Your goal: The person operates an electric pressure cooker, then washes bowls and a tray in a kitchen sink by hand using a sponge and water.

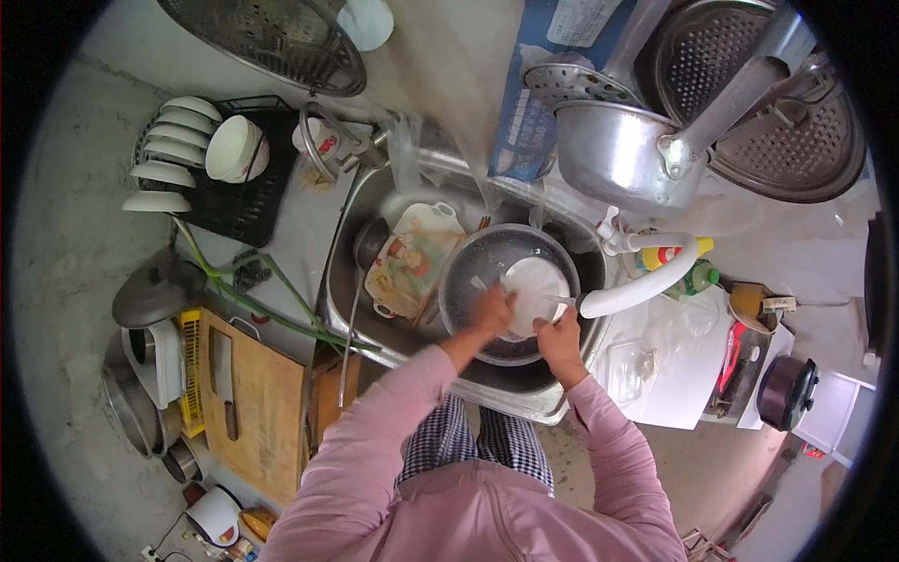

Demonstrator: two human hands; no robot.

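A round white dish [535,277] is held over a metal basin [463,281] inside the stainless steel sink [351,211]. My right hand [562,344] grips the dish's near right edge, thumb on top. Blurred by motion, my left hand [494,312] is at the dish's left side; its fingers are too unclear to tell whether they grip it. Water runs onto the dish from a white faucet hose [639,288]. To the left of the basin lie a patterned tray with handles [400,260], a ladle [369,246] and chopsticks [425,309], partly hidden by the basin.
Left of the sink are green onion stalks [281,327], a black dish rack [239,204] with bowls [235,147], and a cutting board [263,407] with a cleaver [222,372]. An aluminium saucepan [625,154] is at the upper right, above a green-capped bottle [695,277].
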